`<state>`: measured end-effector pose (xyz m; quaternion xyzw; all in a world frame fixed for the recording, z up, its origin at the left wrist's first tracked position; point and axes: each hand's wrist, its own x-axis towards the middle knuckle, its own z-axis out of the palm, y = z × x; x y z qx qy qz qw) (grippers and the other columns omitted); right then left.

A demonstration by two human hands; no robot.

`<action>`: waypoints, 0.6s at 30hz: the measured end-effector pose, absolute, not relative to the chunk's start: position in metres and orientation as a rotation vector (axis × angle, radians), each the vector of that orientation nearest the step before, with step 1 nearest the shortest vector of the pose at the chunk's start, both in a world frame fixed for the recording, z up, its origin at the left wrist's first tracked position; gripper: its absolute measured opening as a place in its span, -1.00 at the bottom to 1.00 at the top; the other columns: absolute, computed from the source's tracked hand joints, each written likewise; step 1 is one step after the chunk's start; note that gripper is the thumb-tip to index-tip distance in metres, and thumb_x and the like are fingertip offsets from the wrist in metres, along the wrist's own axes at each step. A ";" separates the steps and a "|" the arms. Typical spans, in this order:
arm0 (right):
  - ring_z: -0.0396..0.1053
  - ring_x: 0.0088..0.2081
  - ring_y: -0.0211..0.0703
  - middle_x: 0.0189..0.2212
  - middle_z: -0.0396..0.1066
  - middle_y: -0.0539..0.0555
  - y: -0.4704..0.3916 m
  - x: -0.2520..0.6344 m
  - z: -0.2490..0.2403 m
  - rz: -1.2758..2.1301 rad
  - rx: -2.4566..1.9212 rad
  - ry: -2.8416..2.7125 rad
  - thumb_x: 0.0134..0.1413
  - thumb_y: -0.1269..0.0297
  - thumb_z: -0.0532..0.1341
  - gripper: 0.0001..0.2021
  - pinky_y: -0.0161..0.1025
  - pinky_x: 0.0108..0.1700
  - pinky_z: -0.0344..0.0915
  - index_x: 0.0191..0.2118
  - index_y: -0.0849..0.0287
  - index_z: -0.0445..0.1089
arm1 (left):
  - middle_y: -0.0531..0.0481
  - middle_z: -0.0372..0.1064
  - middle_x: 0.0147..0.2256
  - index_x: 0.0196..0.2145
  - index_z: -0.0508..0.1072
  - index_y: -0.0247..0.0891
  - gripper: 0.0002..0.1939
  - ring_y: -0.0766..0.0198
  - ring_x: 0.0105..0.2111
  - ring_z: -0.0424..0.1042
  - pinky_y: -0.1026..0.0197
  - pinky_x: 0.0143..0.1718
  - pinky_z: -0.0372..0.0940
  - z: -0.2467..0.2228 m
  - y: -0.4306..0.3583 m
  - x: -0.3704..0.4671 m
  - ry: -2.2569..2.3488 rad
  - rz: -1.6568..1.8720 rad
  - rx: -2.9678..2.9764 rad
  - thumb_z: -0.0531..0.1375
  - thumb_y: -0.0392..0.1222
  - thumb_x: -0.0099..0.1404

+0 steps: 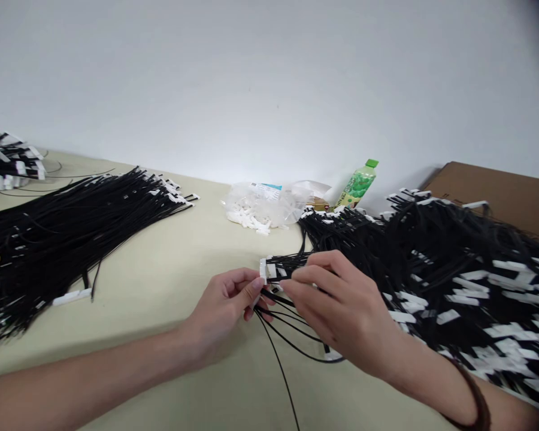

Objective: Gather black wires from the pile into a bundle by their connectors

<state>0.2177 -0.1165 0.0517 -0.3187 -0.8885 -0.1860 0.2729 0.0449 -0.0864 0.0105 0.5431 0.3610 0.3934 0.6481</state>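
Observation:
My left hand [233, 299] pinches a white connector [263, 271] near the middle of the table, between thumb and fingers. Black wires [291, 317] run from the connector toward the right, and one thin wire hangs down to the front. Just right of the connector, my right hand [336, 293] has its thumb and index finger pressed together over the wires. What its fingertips grip is too small to make out. More black wires with white labels lie behind and under the right hand.
A large black wire bundle [72, 221] lies on the left of the table [161, 371]. Labelled wires [453, 269] pile up at the right before a cardboard box [498, 194]. Behind are a plastic bag of white connectors [256, 209] and a green-capped bottle [359, 184].

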 end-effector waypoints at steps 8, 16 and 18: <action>0.21 -0.07 -0.15 -0.24 0.37 0.02 -0.131 0.211 0.038 -0.454 -0.502 -2.742 0.13 0.49 0.02 -0.80 -0.07 0.10 0.07 -0.40 0.25 0.37 | 0.04 0.29 -0.56 -0.50 0.38 -0.33 -0.74 0.42 -0.56 0.18 0.34 -0.56 0.05 0.011 -0.088 0.046 0.832 0.950 1.223 0.12 -0.06 0.13; 0.24 -0.03 -0.16 -0.16 0.38 0.06 -0.121 0.253 0.038 0.313 -0.680 -2.405 0.10 0.53 0.05 -0.73 -0.17 -0.01 0.27 -0.10 0.19 0.33 | 0.00 0.36 -0.53 -0.43 0.39 -0.32 -0.72 0.41 -0.58 0.17 0.33 -0.58 0.04 0.011 -0.088 0.046 0.955 0.950 1.242 0.12 -0.01 0.12; 0.31 -0.10 -0.18 -0.22 0.41 0.04 -0.121 0.261 0.044 0.516 -0.885 -2.137 0.09 0.49 0.08 -0.77 -0.21 -0.08 0.32 -0.18 0.11 0.38 | 0.00 0.37 -0.53 -0.42 0.38 -0.32 -0.72 0.42 -0.59 0.18 0.33 -0.57 0.04 0.011 -0.088 0.046 0.975 0.937 1.242 0.11 0.00 0.12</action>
